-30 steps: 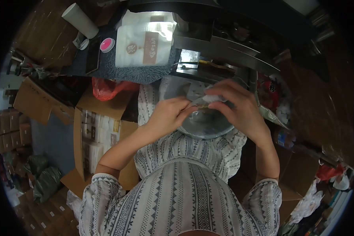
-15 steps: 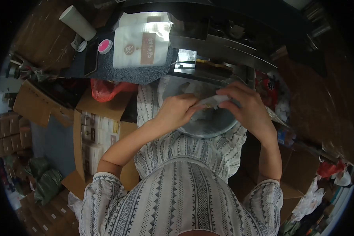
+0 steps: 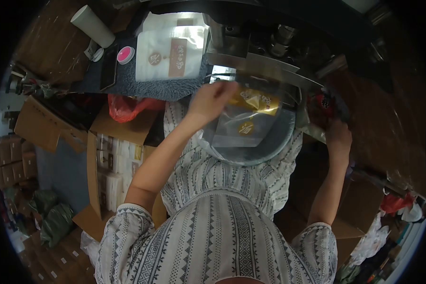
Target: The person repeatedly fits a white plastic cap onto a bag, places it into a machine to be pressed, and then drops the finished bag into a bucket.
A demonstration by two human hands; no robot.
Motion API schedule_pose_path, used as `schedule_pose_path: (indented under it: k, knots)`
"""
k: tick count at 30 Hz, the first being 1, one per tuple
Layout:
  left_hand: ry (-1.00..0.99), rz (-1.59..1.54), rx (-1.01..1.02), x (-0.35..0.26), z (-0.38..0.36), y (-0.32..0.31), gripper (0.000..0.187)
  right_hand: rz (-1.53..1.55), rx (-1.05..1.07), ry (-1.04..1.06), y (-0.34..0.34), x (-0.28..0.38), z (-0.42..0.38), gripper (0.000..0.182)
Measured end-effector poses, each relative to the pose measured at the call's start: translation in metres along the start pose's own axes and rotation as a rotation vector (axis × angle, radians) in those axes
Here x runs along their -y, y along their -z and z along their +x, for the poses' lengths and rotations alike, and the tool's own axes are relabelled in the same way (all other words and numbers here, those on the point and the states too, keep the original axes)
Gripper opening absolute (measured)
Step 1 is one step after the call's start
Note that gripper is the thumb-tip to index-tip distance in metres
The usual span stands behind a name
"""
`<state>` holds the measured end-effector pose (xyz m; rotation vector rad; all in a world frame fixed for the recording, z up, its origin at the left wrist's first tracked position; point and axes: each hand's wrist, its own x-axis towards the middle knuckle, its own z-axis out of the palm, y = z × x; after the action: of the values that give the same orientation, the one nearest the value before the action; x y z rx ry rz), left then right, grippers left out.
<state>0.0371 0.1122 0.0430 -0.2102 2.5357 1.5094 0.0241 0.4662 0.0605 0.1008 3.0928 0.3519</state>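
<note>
Moved: right hand (image 3: 338, 137), rightward.
Left hand (image 3: 210, 104): curled beside clear gold-labelled plastic pouch (image 3: 244, 128); grasp unclear.
Right grip: cannot tell.
Pouch stage: spread above round grey basin (image 3: 251, 164); remainder unseen.

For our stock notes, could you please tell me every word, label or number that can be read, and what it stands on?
None can be read reliably.
White pouch: printed characters, too blurred.
Clear pouch: characters on gold, too blurred.
Red packet: marking, too small.
Cardboard flap: dark marks, too faint.
</note>
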Motion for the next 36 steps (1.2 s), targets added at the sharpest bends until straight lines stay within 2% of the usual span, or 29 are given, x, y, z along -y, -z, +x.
schedule_pose_path:
  k: [2,3,4,6,8,10,12,13,14,16,18,20,21,23,27,29,30,32,33,35,36]
  knots:
    - [-0.423,0.13,-0.5,0.009,0.001,0.037,0.045,0.168,-0.101,0.136,0.001,0.003,-0.001,0.023]
    - [-0.477,0.558,-0.623,0.034,0.012,0.054,0.052,0.172,-0.096,0.134,0.001,0.008,-0.001,0.023]
    - [-0.478,0.561,-0.622,0.048,0.007,0.044,0.052,0.276,-0.144,0.141,0.003,0.018,0.005,0.023]
    - [-0.524,1.038,-0.67,0.063,-0.011,0.027,0.052,0.385,-0.204,0.152,0.014,0.035,0.013,0.024]
    - [-0.528,0.953,-0.602,0.061,-0.024,0.036,0.052,0.659,-0.168,0.175,0.029,0.045,0.012,0.023]
    - [-0.527,0.851,-0.527,0.064,-0.034,0.044,0.052,0.723,-0.096,0.155,0.027,0.038,0.014,0.023]
    - [-0.347,0.794,-0.487,0.066,-0.038,0.052,0.052,0.783,-0.037,0.135,0.028,0.031,0.015,0.023]
    - [-0.462,0.781,-0.573,0.061,-0.039,0.053,0.038,0.82,-0.061,0.161,0.029,0.029,0.013,0.022]
    - [-0.468,0.774,-0.569,0.059,-0.04,0.057,0.038,0.858,-0.084,0.188,0.031,0.027,0.011,0.021]
    - [-0.359,0.579,-0.476,0.057,-0.044,0.064,0.022,0.875,-0.076,0.122,0.032,0.023,0.006,0.021]
    - [-0.363,0.521,-0.54,0.044,-0.055,0.06,0.017,0.896,-0.066,0.073,0.037,0.025,0.001,0.021]
    - [-0.356,0.471,-0.606,0.029,-0.067,0.051,0.012,1.248,-0.097,0.164,0.049,0.036,-0.007,0.021]
    - [-0.374,0.451,-0.578,0.022,-0.073,0.044,0.012,1.251,-0.089,0.171,0.056,0.046,-0.011,0.021]
    - [-0.417,0.389,-0.554,0.012,-0.077,0.035,0.014,1.572,0.064,0.417,0.07,0.071,-0.021,0.021]
    - [-0.438,0.336,-0.505,-0.01,-0.085,0.033,0.016,1.672,0.231,0.463,0.088,0.108,-0.033,0.016]
    - [-0.617,0.352,-0.418,-0.011,-0.086,0.031,0.014,1.496,0.223,0.591,0.087,0.118,-0.034,0.017]
    - [-0.616,0.352,-0.415,-0.011,-0.087,0.027,0.014,1.497,0.224,0.588,0.084,0.122,-0.034,0.017]
    - [-0.561,0.299,-0.21,-0.007,-0.089,0.015,0.011,1.533,0.19,0.692,0.073,0.128,-0.034,0.018]
    - [-0.562,0.3,-0.21,-0.005,-0.086,0.009,0.011,1.534,0.189,0.691,0.07,0.129,-0.035,0.018]
    - [-0.471,0.128,-0.07,-0.004,-0.074,-0.003,0.013,1.609,0.129,0.498,0.066,0.128,-0.035,0.019]
    - [-0.474,0.126,-0.071,-0.007,-0.067,-0.007,0.013,1.607,0.126,0.498,0.068,0.125,-0.034,0.019]
